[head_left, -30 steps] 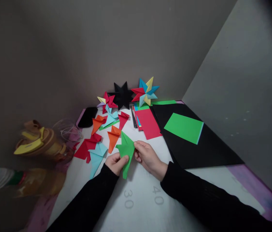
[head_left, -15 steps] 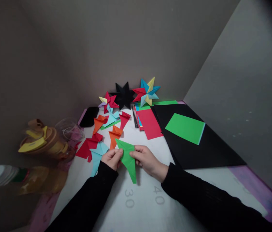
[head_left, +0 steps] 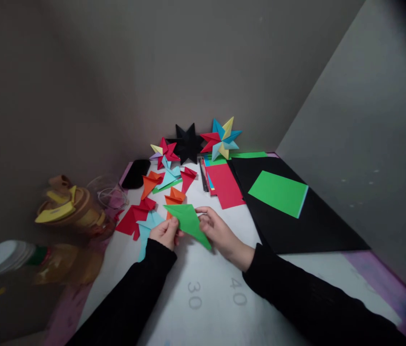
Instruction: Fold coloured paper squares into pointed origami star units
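A folded green paper piece (head_left: 188,222) is held in the air above the white mat (head_left: 188,317). My left hand (head_left: 166,233) pinches its left edge between thumb and fingers. My right hand (head_left: 220,235) is at its right edge with fingers curled, some of them behind the paper. Beyond and left of my hands lie orange (head_left: 175,196), red (head_left: 137,217) and light blue (head_left: 147,228) folded pieces. The light blue one is right beside my left hand.
Paper stars, one black (head_left: 187,143) and one multicoloured (head_left: 221,138), lean on the back wall. Right: red sheets (head_left: 225,185), black sheets (head_left: 278,235), a green sheet (head_left: 278,193). Left: a phone (head_left: 136,174), a brown pot (head_left: 80,211), a white-lidded jar (head_left: 4,257).
The green piece has turned, its lower tip swinging up and to the right. My right fingers have shifted on its right edge. The view has moved slightly.
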Available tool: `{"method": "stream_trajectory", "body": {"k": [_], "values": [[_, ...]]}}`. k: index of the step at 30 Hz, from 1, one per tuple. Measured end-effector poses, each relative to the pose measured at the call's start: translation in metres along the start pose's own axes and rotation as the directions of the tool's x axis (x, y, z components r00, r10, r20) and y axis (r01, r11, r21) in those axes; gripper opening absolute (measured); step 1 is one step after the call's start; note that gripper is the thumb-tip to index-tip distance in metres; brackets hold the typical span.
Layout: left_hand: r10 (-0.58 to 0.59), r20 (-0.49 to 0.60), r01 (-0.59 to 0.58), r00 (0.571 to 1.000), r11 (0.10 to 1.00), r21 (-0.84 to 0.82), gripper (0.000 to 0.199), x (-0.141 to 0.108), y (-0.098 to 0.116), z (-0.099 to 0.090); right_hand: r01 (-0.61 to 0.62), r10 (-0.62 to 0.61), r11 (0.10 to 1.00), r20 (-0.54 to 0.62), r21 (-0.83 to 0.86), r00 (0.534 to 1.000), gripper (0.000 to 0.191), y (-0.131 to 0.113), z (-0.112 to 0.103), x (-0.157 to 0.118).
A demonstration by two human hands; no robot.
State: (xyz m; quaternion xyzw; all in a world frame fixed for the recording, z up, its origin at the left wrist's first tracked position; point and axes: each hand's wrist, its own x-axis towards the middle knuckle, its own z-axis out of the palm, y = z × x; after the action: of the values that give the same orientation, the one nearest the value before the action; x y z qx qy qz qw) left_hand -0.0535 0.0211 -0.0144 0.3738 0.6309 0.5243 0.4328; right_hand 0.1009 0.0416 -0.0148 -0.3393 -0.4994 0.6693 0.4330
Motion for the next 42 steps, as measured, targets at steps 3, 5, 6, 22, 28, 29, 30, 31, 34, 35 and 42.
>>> {"method": "stream_trajectory", "body": {"k": [3, 5, 6, 22, 28, 29, 30, 31, 34, 35, 42], "values": [[-0.033, -0.046, 0.03, 0.998, 0.998, -0.063, 0.04, 0.004, -0.003, -0.002, -0.006, 0.007, 0.999, 0.022, -0.032, 1.0, 0.052, -0.002, 0.004, -0.003], [-0.013, -0.024, 0.011, 1.0, 0.996, -0.087, 0.039, 0.005, -0.005, 0.0, -0.049, 0.048, 0.998, -0.022, -0.043, 0.999, 0.041, -0.004, 0.006, -0.003], [0.003, -0.011, -0.004, 1.0, 0.994, -0.112, 0.04, 0.004, -0.006, 0.001, -0.057, 0.054, 0.997, -0.056, -0.043, 0.997, 0.038, -0.004, 0.005, -0.002], [0.004, -0.059, -0.017, 0.998, 0.976, -0.217, 0.049, 0.015, 0.007, -0.011, 0.331, -0.348, 0.737, 0.089, -0.589, 0.933, 0.037, -0.005, -0.004, -0.005], [0.139, 0.043, -0.139, 0.989, 0.99, -0.019, 0.038, 0.009, 0.016, -0.012, 0.168, -0.234, 0.924, -0.163, -0.343, 0.958, 0.025, 0.004, -0.012, 0.004], [0.167, 0.067, -0.167, 0.984, 0.986, -0.006, 0.038, 0.008, 0.016, -0.012, 0.158, -0.208, 0.954, -0.184, -0.254, 0.961, 0.025, 0.005, -0.013, 0.006], [0.181, 0.084, -0.181, 0.98, 0.983, -0.011, 0.038, 0.008, 0.015, -0.013, 0.148, -0.179, 0.975, -0.195, -0.164, 0.964, 0.024, 0.006, -0.013, 0.008], [0.179, 0.091, -0.177, 0.98, 0.984, -0.03, 0.039, 0.008, 0.014, -0.013, 0.137, -0.151, 0.987, -0.202, -0.082, 0.968, 0.023, 0.007, -0.013, 0.01], [0.1, 0.048, -0.095, 0.994, 0.99, -0.1, 0.041, 0.013, 0.007, -0.013, 0.122, -0.113, 0.992, -0.222, 0.026, 0.969, 0.018, 0.008, -0.013, 0.012], [0.077, 0.013, -0.076, 0.997, 0.991, -0.107, 0.04, 0.015, 0.005, -0.014, 0.124, -0.116, 0.992, -0.23, 0.024, 0.966, 0.018, 0.009, -0.014, 0.012], [0.088, -0.089, -0.085, 0.992, 0.996, 0.034, 0.034, 0.024, -0.001, -0.018, 0.104, -0.102, 0.995, -0.166, 0.004, 0.981, 0.018, 0.008, -0.011, 0.01]]}}
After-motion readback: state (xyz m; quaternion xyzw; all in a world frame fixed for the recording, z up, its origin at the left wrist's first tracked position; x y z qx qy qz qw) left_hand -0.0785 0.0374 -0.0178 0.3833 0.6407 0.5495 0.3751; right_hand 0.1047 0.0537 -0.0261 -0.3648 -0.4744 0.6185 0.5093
